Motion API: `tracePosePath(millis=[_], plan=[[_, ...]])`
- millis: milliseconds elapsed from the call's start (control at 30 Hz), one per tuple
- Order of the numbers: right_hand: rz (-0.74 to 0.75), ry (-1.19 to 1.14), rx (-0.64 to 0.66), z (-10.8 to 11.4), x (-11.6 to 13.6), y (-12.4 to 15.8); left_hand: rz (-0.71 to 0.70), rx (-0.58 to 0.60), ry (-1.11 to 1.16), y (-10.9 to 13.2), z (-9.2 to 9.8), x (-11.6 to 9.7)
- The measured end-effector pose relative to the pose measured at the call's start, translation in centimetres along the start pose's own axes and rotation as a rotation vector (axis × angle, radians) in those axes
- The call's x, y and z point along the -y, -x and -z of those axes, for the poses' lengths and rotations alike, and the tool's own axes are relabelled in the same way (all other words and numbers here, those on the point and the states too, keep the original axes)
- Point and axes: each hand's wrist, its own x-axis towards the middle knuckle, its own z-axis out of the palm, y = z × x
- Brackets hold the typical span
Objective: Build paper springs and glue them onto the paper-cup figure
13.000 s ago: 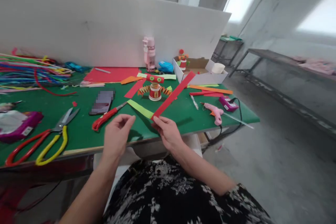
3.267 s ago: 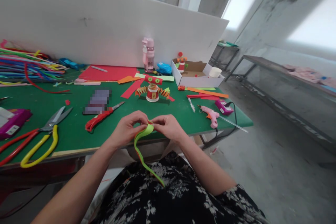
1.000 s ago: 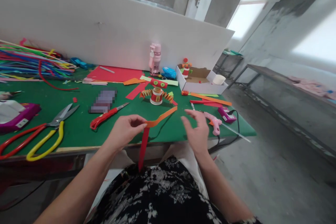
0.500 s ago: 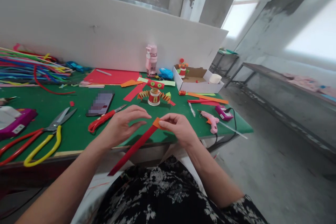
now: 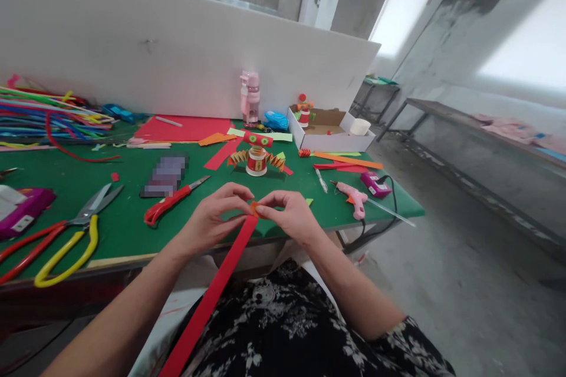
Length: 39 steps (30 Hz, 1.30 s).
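Note:
My right hand (image 5: pixel 287 212) pinches the small folded orange end (image 5: pixel 254 207) of a paper strip between thumb and fingertips. From that fold a long red paper strip (image 5: pixel 216 288) slants down toward my lap. My left hand (image 5: pixel 216 215) closes on the same folded end from the other side, thumb below and fingers above. Just beyond both hands, a paper figure (image 5: pixel 256 162) stands on the table, with a cup body, red rolled head, green eyes and pleated orange arms.
On the green table (image 5: pixel 126 230) lie scissors (image 5: pixel 86 221), a red utility knife (image 5: pixel 172 203), a phone (image 5: pixel 165 175) and a pink glue gun (image 5: pixel 354 197). A white box (image 5: pixel 331 140) holds another figure (image 5: pixel 304 113). A pink bottle (image 5: pixel 250 100) stands before the white board (image 5: pixel 186 65).
My left hand has come in from the left to the folded orange end. The red strip now hangs lower, and its fold has moved slightly left with my right hand.

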Motion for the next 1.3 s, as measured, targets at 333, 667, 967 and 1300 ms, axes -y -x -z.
tracePosePath(millis=[333, 667, 967, 1300], plan=[[0.134, 0.261, 0.004, -0.3, -0.1, 0.5, 0.463, -0.099, 0.378, 0.0, -1.6, -0.3], [0.103, 0.175, 0.036, -1.0, -1.5, 0.3, 0.595, -0.041, 0.352, -0.2, -1.4, 0.4], [0.058, -0.193, -0.204, -1.9, -2.0, 1.4, 0.517, -0.178, 0.354, 0.0, -1.6, -1.9], [0.102, -0.331, -0.305, -3.0, -2.2, 2.7, 0.410, -0.305, 0.270, 0.4, -2.2, -3.5]])
